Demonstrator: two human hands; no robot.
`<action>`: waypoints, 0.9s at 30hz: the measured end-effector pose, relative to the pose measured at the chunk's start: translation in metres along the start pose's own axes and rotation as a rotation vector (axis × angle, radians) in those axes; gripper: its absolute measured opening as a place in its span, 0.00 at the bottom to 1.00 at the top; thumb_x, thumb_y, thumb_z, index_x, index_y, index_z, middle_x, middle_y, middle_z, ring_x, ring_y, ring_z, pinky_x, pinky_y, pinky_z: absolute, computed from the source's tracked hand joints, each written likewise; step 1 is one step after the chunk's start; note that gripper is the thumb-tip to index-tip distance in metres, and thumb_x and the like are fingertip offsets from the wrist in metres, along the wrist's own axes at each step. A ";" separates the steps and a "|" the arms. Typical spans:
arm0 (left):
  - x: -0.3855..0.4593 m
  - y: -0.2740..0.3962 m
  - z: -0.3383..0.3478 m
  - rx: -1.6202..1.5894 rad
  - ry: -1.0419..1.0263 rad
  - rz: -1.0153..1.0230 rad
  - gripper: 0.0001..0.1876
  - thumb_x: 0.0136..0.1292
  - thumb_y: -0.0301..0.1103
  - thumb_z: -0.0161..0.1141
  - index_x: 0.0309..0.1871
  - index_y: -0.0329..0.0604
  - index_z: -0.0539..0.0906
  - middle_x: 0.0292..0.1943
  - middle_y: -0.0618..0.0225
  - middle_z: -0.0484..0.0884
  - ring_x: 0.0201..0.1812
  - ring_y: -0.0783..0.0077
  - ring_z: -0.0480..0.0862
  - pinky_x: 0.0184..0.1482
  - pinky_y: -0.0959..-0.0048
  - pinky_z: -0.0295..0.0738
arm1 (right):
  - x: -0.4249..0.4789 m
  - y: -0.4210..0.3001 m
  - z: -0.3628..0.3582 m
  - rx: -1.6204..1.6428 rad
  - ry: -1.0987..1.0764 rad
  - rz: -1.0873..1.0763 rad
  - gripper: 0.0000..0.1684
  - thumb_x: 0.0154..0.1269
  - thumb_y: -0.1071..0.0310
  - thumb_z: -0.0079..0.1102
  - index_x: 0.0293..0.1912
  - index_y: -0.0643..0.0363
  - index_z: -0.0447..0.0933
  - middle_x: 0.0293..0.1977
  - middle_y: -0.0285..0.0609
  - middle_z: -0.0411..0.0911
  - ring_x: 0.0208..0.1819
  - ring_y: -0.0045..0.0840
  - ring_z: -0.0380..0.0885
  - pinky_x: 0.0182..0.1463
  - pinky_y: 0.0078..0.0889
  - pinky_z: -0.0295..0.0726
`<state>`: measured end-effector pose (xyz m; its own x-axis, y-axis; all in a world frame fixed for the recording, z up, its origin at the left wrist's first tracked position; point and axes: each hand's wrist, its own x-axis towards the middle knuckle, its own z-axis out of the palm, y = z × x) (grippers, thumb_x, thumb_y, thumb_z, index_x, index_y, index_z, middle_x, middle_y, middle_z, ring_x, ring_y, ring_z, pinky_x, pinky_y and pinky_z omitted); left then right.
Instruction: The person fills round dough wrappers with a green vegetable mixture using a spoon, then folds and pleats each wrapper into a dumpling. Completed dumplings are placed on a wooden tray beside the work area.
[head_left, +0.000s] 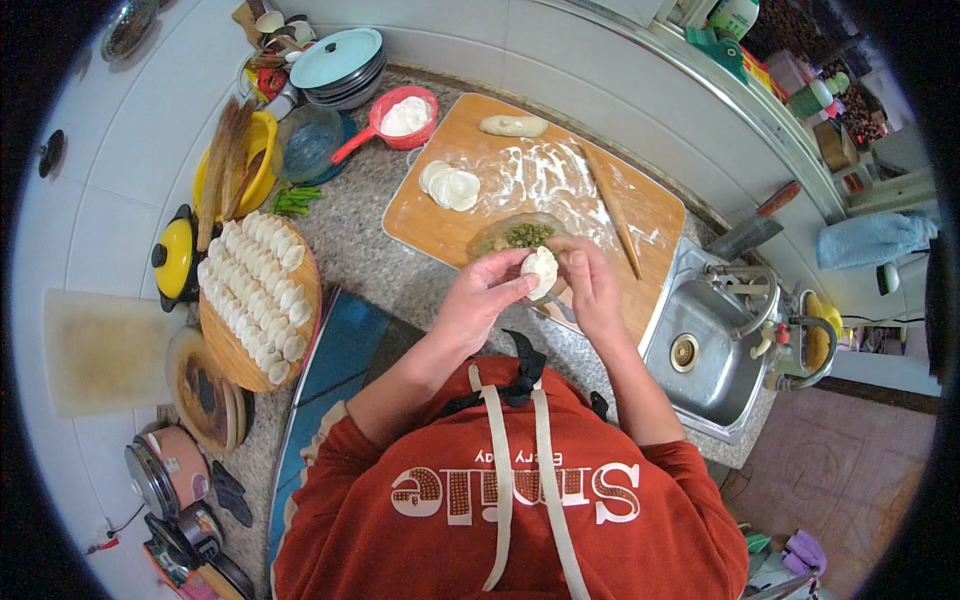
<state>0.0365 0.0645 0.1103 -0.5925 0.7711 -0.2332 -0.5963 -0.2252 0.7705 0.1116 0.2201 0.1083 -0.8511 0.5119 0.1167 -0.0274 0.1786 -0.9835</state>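
My left hand (487, 289) pinches a pale dumpling (539, 271) between thumb and fingers. At the dumpling's right side are the fingers of my right hand (591, 289), which also keeps a grey metal utensil (559, 307) against its palm; the utensil's far end is partly hidden. Just beyond the hands stands a bowl (491, 234) of chopped green filling (529, 235), its near side covered by them. On the floured wooden board (420, 221) lie a stack of round dough wrappers (451, 186), a dough roll (513, 126) and a thin rolling pin (611, 210).
Rows of dumplings (259, 289) cover a round wooden board (225, 360) at left. Behind it are a yellow pot (172, 259), a yellow basin (259, 161), green vegetables (295, 200) and a red scoop of flour (431, 101). A steel sink (720, 337) adjoins the board's right side; a cleaver (742, 236) stands beyond.
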 end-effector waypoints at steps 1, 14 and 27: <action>-0.002 0.001 0.001 0.016 0.030 0.014 0.22 0.66 0.26 0.62 0.62 0.31 0.73 0.51 0.63 0.81 0.52 0.72 0.81 0.55 0.73 0.75 | 0.002 -0.003 0.001 -0.036 -0.040 -0.045 0.14 0.73 0.63 0.52 0.43 0.62 0.82 0.28 0.41 0.74 0.30 0.28 0.73 0.36 0.30 0.73; -0.044 0.008 -0.037 0.007 0.093 0.020 0.21 0.64 0.30 0.64 0.58 0.32 0.76 0.49 0.64 0.82 0.49 0.74 0.81 0.52 0.73 0.76 | -0.001 -0.007 0.035 -0.088 -0.215 -0.097 0.16 0.72 0.63 0.54 0.53 0.59 0.82 0.34 0.29 0.72 0.33 0.16 0.69 0.38 0.20 0.69; -0.233 0.050 -0.173 0.268 0.754 0.237 0.20 0.65 0.28 0.61 0.59 0.33 0.77 0.47 0.66 0.82 0.50 0.75 0.80 0.55 0.76 0.73 | -0.014 0.010 0.068 0.197 -0.176 0.356 0.24 0.78 0.53 0.43 0.51 0.64 0.80 0.27 0.26 0.63 0.25 0.11 0.58 0.29 0.17 0.57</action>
<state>0.0511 -0.2292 0.1002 -0.9465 0.0938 -0.3086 -0.3178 -0.1081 0.9420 0.0877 0.1571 0.0868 -0.9015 0.3582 -0.2427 0.1988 -0.1555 -0.9676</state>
